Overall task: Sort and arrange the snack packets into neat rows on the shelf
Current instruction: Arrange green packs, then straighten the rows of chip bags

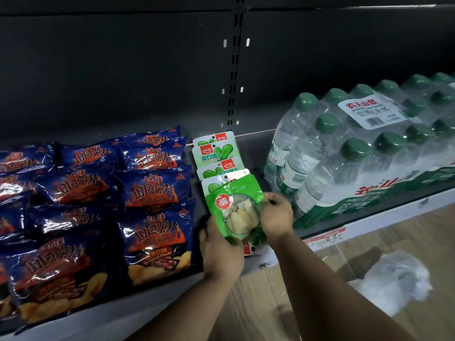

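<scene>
On the left of the frame my rows of blue chip bags already lie flat on the shelf, running from the lower left up toward the centre. Just right of them, at mid-frame, a single file of green-and-white packets climbs away from me, each overlapping the one behind.

My left hand sits at the lower centre, fingers curled under the bottom left corner of the green packet with the clear window. The packet's long axis runs from lower right to upper left, roughly in line with that file, and it lies above and between my two hands, over the nearest packet in the row.

My right hand, just right of centre, pinches the packet's right edge; it is the hand nearer the file's far end. I judge the next move is to lay it down squared with the row.

At the right, a shrink-wrapped pack of water bottles stands close beside.
</scene>
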The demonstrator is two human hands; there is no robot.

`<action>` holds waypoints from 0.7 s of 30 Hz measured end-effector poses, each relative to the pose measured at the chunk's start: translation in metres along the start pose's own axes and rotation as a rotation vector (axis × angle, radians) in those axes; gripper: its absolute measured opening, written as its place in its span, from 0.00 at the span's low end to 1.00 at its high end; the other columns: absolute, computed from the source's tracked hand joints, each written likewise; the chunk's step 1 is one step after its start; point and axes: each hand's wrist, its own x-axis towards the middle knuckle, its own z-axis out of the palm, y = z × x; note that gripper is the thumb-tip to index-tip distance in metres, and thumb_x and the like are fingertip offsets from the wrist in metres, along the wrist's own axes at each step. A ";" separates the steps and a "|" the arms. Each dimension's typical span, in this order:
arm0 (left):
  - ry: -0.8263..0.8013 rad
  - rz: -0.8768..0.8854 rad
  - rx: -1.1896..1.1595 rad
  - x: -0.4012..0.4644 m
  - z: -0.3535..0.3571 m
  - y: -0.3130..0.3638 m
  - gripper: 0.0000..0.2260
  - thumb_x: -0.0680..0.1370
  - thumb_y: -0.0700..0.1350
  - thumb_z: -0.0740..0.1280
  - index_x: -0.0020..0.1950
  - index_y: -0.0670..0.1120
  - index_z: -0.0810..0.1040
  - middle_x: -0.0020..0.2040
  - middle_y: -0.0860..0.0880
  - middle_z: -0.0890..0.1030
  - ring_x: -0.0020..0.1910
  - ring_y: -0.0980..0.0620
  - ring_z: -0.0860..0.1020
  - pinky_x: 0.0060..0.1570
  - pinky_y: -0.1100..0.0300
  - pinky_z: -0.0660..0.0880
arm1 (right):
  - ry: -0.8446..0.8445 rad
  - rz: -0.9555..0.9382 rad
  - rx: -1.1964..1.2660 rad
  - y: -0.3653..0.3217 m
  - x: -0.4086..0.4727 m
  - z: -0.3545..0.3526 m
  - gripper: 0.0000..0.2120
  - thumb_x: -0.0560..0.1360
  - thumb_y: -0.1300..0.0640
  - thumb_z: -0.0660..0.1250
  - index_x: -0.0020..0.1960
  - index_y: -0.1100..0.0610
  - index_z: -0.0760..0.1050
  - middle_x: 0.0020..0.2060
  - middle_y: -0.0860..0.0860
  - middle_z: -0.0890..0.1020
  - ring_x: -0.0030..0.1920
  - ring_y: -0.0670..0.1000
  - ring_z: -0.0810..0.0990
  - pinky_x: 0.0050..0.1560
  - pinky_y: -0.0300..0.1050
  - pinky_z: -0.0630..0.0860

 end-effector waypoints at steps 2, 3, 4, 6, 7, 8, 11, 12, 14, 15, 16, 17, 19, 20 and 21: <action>0.002 0.016 0.002 -0.003 -0.001 -0.001 0.30 0.74 0.37 0.68 0.74 0.44 0.62 0.67 0.41 0.68 0.65 0.42 0.69 0.62 0.54 0.68 | -0.005 0.002 0.039 -0.001 0.001 -0.001 0.11 0.78 0.68 0.56 0.55 0.60 0.75 0.40 0.53 0.77 0.35 0.47 0.73 0.29 0.28 0.69; 0.007 0.023 0.000 -0.004 -0.001 -0.001 0.30 0.74 0.37 0.68 0.74 0.44 0.63 0.67 0.41 0.69 0.65 0.42 0.70 0.62 0.54 0.69 | -0.003 0.007 0.056 -0.002 0.001 -0.001 0.11 0.78 0.68 0.56 0.53 0.60 0.75 0.38 0.53 0.77 0.33 0.47 0.72 0.26 0.28 0.68; 0.011 0.023 -0.011 -0.006 -0.002 -0.001 0.29 0.74 0.38 0.68 0.74 0.43 0.64 0.66 0.41 0.69 0.64 0.42 0.71 0.61 0.54 0.69 | 0.001 0.013 0.077 -0.003 0.001 -0.002 0.11 0.77 0.69 0.56 0.49 0.59 0.75 0.35 0.52 0.76 0.30 0.47 0.70 0.23 0.29 0.66; 0.012 -0.003 -0.072 -0.008 -0.002 -0.001 0.27 0.75 0.39 0.68 0.73 0.40 0.65 0.66 0.40 0.71 0.63 0.42 0.72 0.61 0.53 0.70 | 0.006 0.018 0.121 -0.006 0.001 -0.004 0.13 0.76 0.70 0.56 0.40 0.57 0.74 0.30 0.50 0.74 0.27 0.45 0.69 0.21 0.30 0.65; 0.006 -0.034 -0.114 -0.009 -0.002 0.000 0.27 0.75 0.40 0.67 0.73 0.40 0.64 0.67 0.40 0.71 0.64 0.42 0.72 0.61 0.52 0.70 | 0.007 0.021 0.137 -0.007 0.001 -0.006 0.15 0.76 0.70 0.56 0.38 0.56 0.74 0.29 0.50 0.74 0.24 0.43 0.69 0.21 0.30 0.64; -0.004 -0.076 -0.154 -0.011 -0.003 0.001 0.28 0.76 0.42 0.67 0.74 0.40 0.62 0.68 0.40 0.71 0.64 0.41 0.72 0.62 0.52 0.70 | 0.010 0.026 0.148 -0.008 0.001 -0.008 0.15 0.76 0.70 0.56 0.37 0.55 0.74 0.29 0.50 0.74 0.22 0.41 0.69 0.20 0.30 0.64; -0.032 -0.151 -0.228 -0.017 -0.002 0.004 0.30 0.77 0.45 0.67 0.75 0.41 0.60 0.70 0.41 0.70 0.66 0.41 0.71 0.63 0.51 0.70 | 0.014 0.021 0.141 -0.010 -0.001 -0.012 0.16 0.76 0.70 0.56 0.37 0.54 0.73 0.29 0.50 0.74 0.22 0.41 0.70 0.20 0.30 0.64; -0.041 -0.158 -0.235 -0.020 -0.002 0.004 0.29 0.77 0.46 0.67 0.75 0.41 0.61 0.70 0.41 0.70 0.66 0.41 0.71 0.62 0.51 0.70 | 0.016 0.021 0.126 -0.011 -0.002 -0.012 0.16 0.76 0.70 0.55 0.38 0.54 0.72 0.30 0.50 0.74 0.25 0.43 0.70 0.21 0.30 0.64; -0.052 -0.164 -0.226 -0.026 -0.003 0.006 0.29 0.76 0.48 0.68 0.74 0.42 0.62 0.69 0.42 0.70 0.65 0.42 0.72 0.61 0.51 0.70 | 0.028 0.011 0.078 -0.013 -0.005 -0.014 0.13 0.76 0.69 0.55 0.40 0.56 0.72 0.31 0.50 0.73 0.30 0.47 0.69 0.25 0.32 0.66; -0.059 -0.169 -0.212 -0.029 -0.004 0.007 0.30 0.76 0.48 0.68 0.74 0.43 0.61 0.70 0.43 0.70 0.65 0.42 0.72 0.61 0.51 0.70 | 0.034 0.002 0.047 -0.013 -0.007 -0.015 0.11 0.76 0.69 0.55 0.44 0.57 0.73 0.32 0.50 0.74 0.31 0.48 0.69 0.29 0.34 0.66; -0.069 -0.178 -0.188 -0.031 -0.007 0.009 0.30 0.76 0.49 0.68 0.75 0.43 0.60 0.70 0.43 0.68 0.65 0.42 0.71 0.61 0.51 0.69 | 0.039 -0.012 0.021 -0.014 -0.009 -0.015 0.11 0.76 0.68 0.55 0.47 0.58 0.73 0.32 0.50 0.74 0.33 0.49 0.70 0.31 0.36 0.66; -0.078 -0.186 -0.157 -0.032 -0.009 0.010 0.31 0.76 0.49 0.68 0.75 0.44 0.60 0.70 0.43 0.67 0.66 0.42 0.70 0.61 0.51 0.68 | 0.040 -0.025 0.003 -0.014 -0.011 -0.014 0.11 0.76 0.68 0.55 0.49 0.58 0.73 0.33 0.50 0.74 0.35 0.51 0.71 0.33 0.37 0.67; -0.078 -0.170 -0.105 -0.035 -0.015 0.012 0.31 0.76 0.48 0.68 0.75 0.44 0.59 0.69 0.41 0.66 0.66 0.40 0.69 0.60 0.51 0.68 | 0.033 -0.049 -0.035 -0.016 -0.017 -0.014 0.11 0.76 0.68 0.55 0.49 0.58 0.73 0.34 0.51 0.75 0.39 0.53 0.72 0.38 0.41 0.69; -0.070 -0.131 -0.080 -0.036 -0.017 0.012 0.32 0.75 0.48 0.69 0.75 0.44 0.59 0.68 0.41 0.66 0.66 0.40 0.69 0.60 0.52 0.68 | 0.033 -0.068 -0.071 -0.017 -0.021 -0.014 0.10 0.76 0.68 0.55 0.49 0.57 0.72 0.36 0.53 0.76 0.41 0.54 0.72 0.42 0.42 0.69; -0.062 -0.072 -0.053 -0.039 -0.020 0.012 0.33 0.75 0.47 0.69 0.75 0.44 0.58 0.67 0.41 0.66 0.66 0.40 0.68 0.61 0.52 0.67 | 0.027 -0.095 -0.125 -0.018 -0.023 -0.015 0.10 0.76 0.67 0.55 0.49 0.57 0.72 0.39 0.54 0.76 0.43 0.55 0.73 0.46 0.44 0.70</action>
